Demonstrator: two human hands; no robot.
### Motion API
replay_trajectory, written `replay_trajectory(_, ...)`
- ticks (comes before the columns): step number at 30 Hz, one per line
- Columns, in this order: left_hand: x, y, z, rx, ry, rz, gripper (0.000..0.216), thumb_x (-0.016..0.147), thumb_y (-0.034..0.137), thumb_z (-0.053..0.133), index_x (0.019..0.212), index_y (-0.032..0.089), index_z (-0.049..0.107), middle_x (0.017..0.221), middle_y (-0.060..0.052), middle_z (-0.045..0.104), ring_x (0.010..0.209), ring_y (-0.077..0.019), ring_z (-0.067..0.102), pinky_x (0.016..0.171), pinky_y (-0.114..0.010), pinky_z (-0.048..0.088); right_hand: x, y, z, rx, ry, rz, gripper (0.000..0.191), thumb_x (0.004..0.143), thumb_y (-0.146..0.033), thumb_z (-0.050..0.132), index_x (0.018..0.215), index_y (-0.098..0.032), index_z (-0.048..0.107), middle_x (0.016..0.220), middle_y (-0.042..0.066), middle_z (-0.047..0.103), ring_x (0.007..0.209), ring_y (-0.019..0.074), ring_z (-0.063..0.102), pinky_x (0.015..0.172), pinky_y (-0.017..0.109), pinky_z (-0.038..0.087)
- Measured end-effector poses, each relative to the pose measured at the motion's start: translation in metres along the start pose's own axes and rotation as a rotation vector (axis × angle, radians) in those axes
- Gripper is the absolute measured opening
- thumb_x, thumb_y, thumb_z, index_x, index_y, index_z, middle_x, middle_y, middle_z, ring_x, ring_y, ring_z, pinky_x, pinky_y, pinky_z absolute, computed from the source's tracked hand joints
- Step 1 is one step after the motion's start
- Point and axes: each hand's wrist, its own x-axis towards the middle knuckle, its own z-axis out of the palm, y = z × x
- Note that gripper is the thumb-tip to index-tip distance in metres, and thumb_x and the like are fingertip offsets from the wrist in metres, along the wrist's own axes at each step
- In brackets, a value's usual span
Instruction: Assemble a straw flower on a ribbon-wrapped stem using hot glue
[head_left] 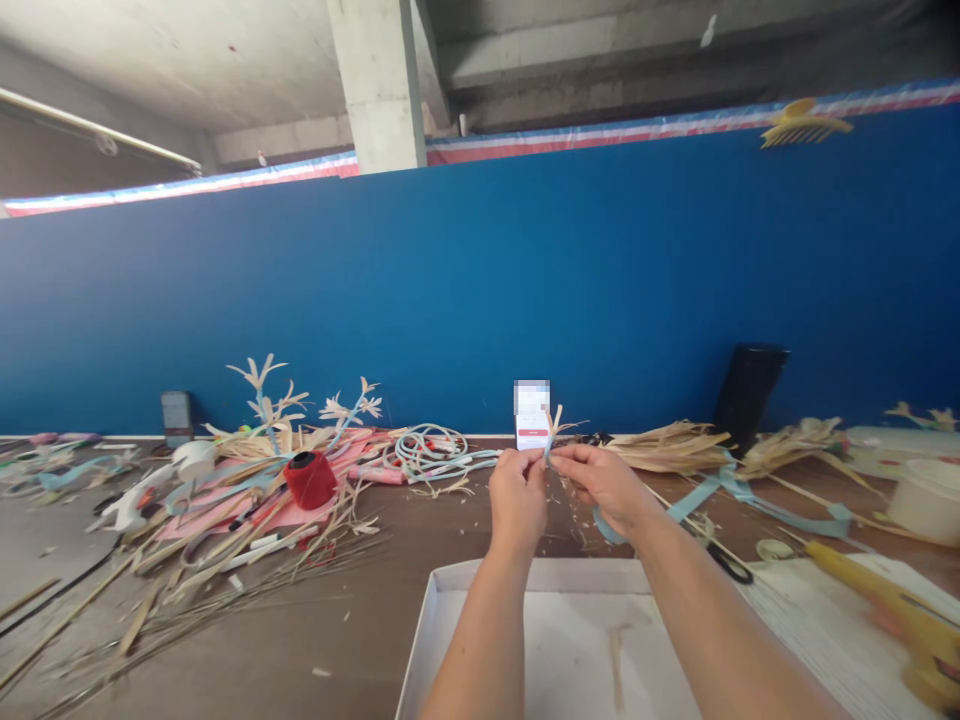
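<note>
Both my hands are raised over the brown table [360, 610], pinching a small straw flower sprig [553, 428] between them. My left hand [517, 495] is closed on the lower stem. My right hand [604, 482] is closed on the sprig just beside it, and a pale blue ribbon [697, 497] trails from under that hand to the right. A white shallow box [450, 640] lies below my forearms with a thin straw strip [616, 665] inside.
Finished straw flowers [300, 405], a red spool [310, 478], pink paper and loose straw lie on the left. Coiled pale cords [431, 450] and a small card [532, 415] sit behind. Straw bundles [675, 445], scissors [727, 560], a yellow glue gun [892, 605] and a black object [748, 385] are right.
</note>
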Motion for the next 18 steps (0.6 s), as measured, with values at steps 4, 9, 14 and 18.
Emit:
replay_trajectory(4, -0.002, -0.003, 0.002, 0.011, 0.043, 0.013, 0.018, 0.078, 0.024, 0.051, 0.085, 0.022, 0.068, 0.078, -0.004, 0.056, 0.072, -0.0163, 0.052, 0.07, -0.028, 0.038, 0.0, 0.002, 0.004, -0.188, 0.089, -0.128, 0.032, 0.067, -0.043, 0.061, 0.081, -0.015, 0.068, 0.062, 0.001, 0.06, 0.05, 0.0107, 0.044, 0.047, 0.023, 0.03)
replay_trajectory(9, -0.003, -0.004, 0.002, 0.043, 0.112, 0.024, 0.018, 0.078, 0.022, 0.051, 0.087, 0.022, 0.067, 0.08, -0.005, 0.057, 0.076, -0.0174, 0.053, 0.071, -0.028, 0.038, -0.002, 0.0, 0.013, -0.417, 0.18, -0.24, 0.025, 0.071, -0.038, 0.055, 0.077, -0.017, 0.068, 0.061, 0.0, 0.061, 0.053, 0.0131, 0.046, 0.05, 0.025, 0.033)
replay_trajectory(14, -0.005, -0.002, 0.003, 0.132, 0.131, 0.036, 0.021, 0.08, 0.02, 0.047, 0.09, 0.023, 0.065, 0.082, -0.005, 0.056, 0.077, -0.0171, 0.053, 0.071, -0.028, 0.039, -0.004, -0.003, 0.019, -0.438, 0.217, -0.309, 0.027, 0.073, -0.039, 0.052, 0.071, -0.016, 0.067, 0.06, 0.001, 0.061, 0.055, 0.0142, 0.047, 0.052, 0.025, 0.035)
replay_trajectory(18, -0.007, 0.001, 0.005, 0.198, 0.13, 0.073, 0.021, 0.082, 0.019, 0.043, 0.085, 0.021, 0.064, 0.08, -0.005, 0.055, 0.076, -0.016, 0.052, 0.071, -0.027, 0.039, -0.003, -0.002, 0.017, -0.386, 0.241, -0.263, 0.036, 0.07, -0.049, 0.055, 0.068, -0.016, 0.067, 0.057, 0.002, 0.06, 0.051, 0.0127, 0.044, 0.048, 0.024, 0.032)
